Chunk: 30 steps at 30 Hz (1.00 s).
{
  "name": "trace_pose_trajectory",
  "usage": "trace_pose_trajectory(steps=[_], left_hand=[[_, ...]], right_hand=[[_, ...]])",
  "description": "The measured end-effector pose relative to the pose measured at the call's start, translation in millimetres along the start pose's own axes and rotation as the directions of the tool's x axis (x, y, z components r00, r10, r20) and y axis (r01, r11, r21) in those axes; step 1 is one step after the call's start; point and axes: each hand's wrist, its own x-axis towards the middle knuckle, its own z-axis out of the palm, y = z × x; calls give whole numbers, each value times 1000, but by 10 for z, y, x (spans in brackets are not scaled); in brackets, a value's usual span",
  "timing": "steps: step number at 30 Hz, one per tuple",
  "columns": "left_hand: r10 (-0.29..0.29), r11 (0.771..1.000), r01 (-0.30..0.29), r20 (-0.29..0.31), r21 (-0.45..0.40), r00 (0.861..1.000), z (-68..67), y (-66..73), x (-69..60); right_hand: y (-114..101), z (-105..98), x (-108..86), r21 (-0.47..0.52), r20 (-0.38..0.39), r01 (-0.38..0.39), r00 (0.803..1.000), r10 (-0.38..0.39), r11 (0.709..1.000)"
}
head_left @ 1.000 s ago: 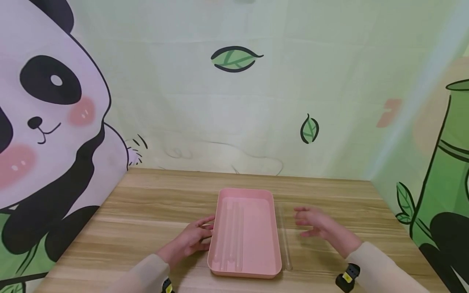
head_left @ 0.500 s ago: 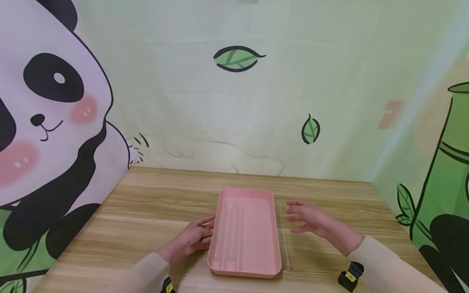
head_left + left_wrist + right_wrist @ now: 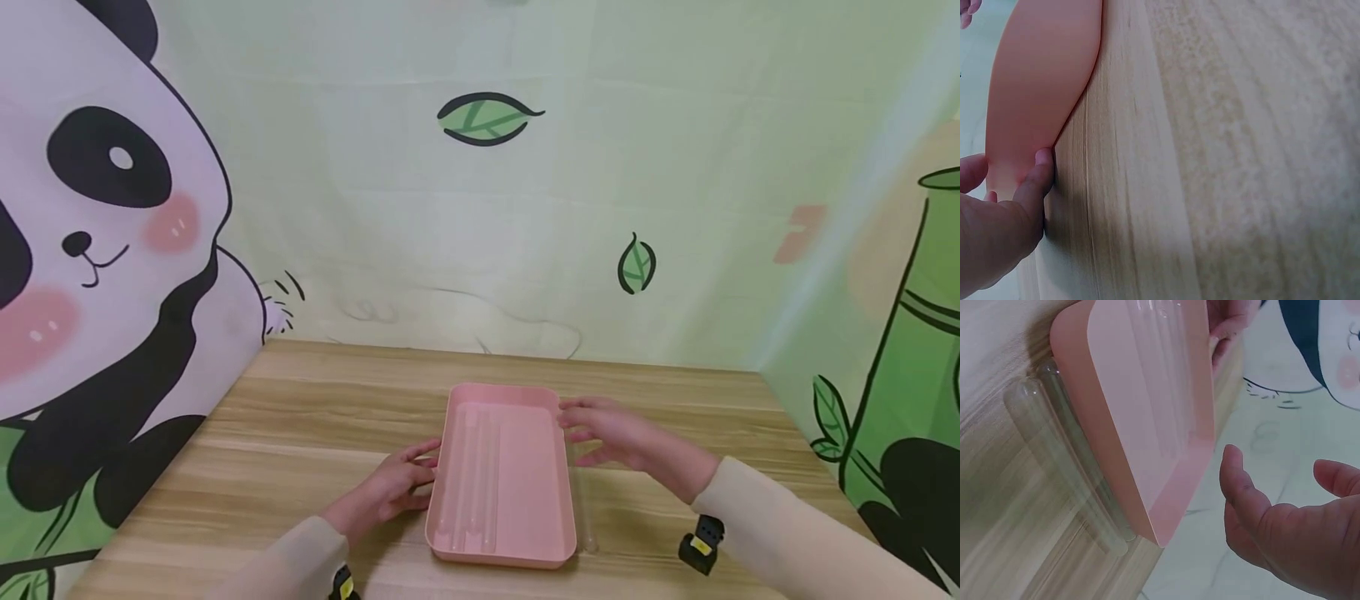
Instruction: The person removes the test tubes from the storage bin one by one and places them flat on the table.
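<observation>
A pink tray (image 3: 534,483) lies on the table with several clear tubes (image 3: 489,483) side by side in its left half. My left hand (image 3: 390,487) touches the tray's left wall; in the left wrist view its fingertips (image 3: 1042,156) rest against the pink side. Just outside the tray's right wall lies another clear tube (image 3: 589,521), seen in the right wrist view as a clear tube (image 3: 1075,462) along the wall. Above that tube's far part my right hand (image 3: 615,433) hovers by the tray's upper right edge, fingers spread and holding nothing.
The wooden table (image 3: 315,400) extends around the tray. Behind it stands a pale green backdrop (image 3: 360,208) with leaf drawings, a panda (image 3: 97,275) at left and green bamboo (image 3: 922,367) at right.
My right hand has moved left, from right of the loose tube to over its far end and close to the tray's edge. My left hand and the tray have stayed in place.
</observation>
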Motion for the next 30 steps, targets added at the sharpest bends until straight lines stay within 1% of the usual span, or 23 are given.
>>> trace_pose_trajectory(steps=[5,9,14,22,24,30], left_hand=[[1,1000,-1,12,4,1000,-12,3,1],[2,1000,-2,13,1,1000,-27,-6,9],[6,1000,-6,8,-1,1000,-23,4,15],[2,1000,-2,19,3,1000,-15,11,10],[-1,1000,1,21,-1,1000,-13,4,5],[1,1000,-1,24,-6,1000,-19,5,-1]], right_hand=[[-71,85,51,-48,0,-19,1000,19,999],[-114,146,89,-52,9,-11,1000,11,999],[-125,225,173,-31,5,-20,1000,20,999],[-121,311,330,17,35,-39,999,39,999],[-98,341,371,40,29,-50,998,48,998],[-26,418,516,62,13,-80,997,80,995]])
